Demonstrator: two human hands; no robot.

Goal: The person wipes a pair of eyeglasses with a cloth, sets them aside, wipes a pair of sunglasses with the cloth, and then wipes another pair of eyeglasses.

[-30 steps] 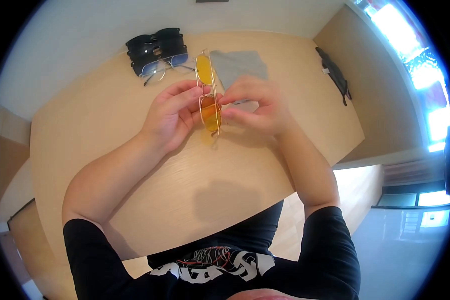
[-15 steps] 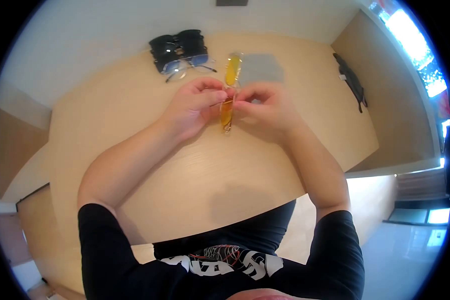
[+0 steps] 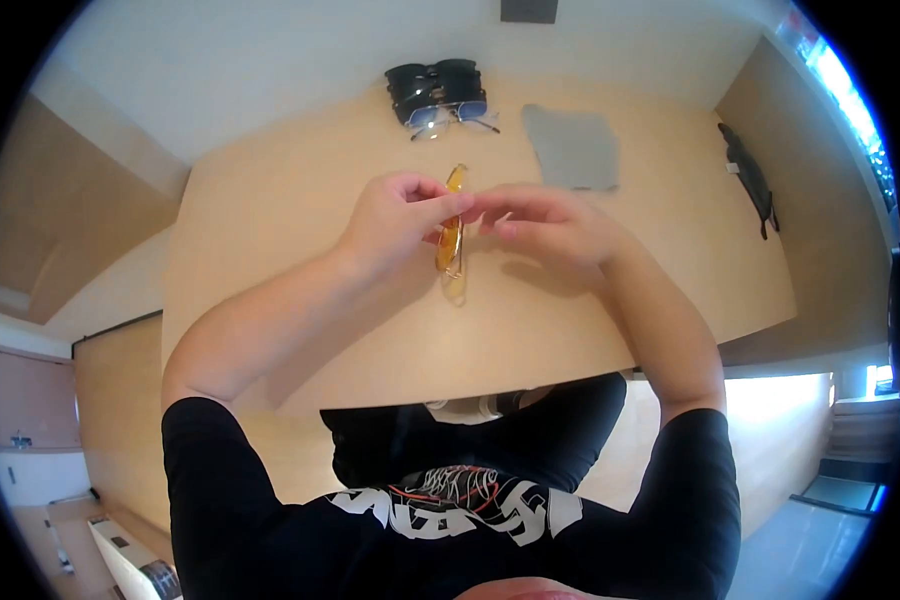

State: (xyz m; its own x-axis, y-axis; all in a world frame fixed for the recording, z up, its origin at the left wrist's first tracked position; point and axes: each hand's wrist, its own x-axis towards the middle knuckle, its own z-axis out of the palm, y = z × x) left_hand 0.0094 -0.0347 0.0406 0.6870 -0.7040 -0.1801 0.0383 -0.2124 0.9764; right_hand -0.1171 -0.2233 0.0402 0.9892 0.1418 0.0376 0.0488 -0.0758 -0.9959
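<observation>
Yellow-lensed glasses (image 3: 450, 245) with a thin metal frame are held above the wooden table, seen nearly edge-on and pointing away from me. My left hand (image 3: 402, 215) pinches them near the middle with thumb and fingers. From the right, my right hand (image 3: 550, 222) reaches to the same spot, its index fingertip at the frame beside my left thumb. Its thumb is apart from the index finger. Whether the right fingertip presses on the frame is hard to tell.
Dark sunglasses (image 3: 433, 85) lie in a stack at the table's far edge, with clear-lensed glasses (image 3: 448, 118) in front. A grey cloth (image 3: 575, 148) lies beyond my right hand. A dark pouch-like item (image 3: 748, 178) is at the far right by the partition.
The view has shifted, so the table things appear further right. The yellow glasses have turned more edge-on and come nearer to me. My right thumb and index finger have parted.
</observation>
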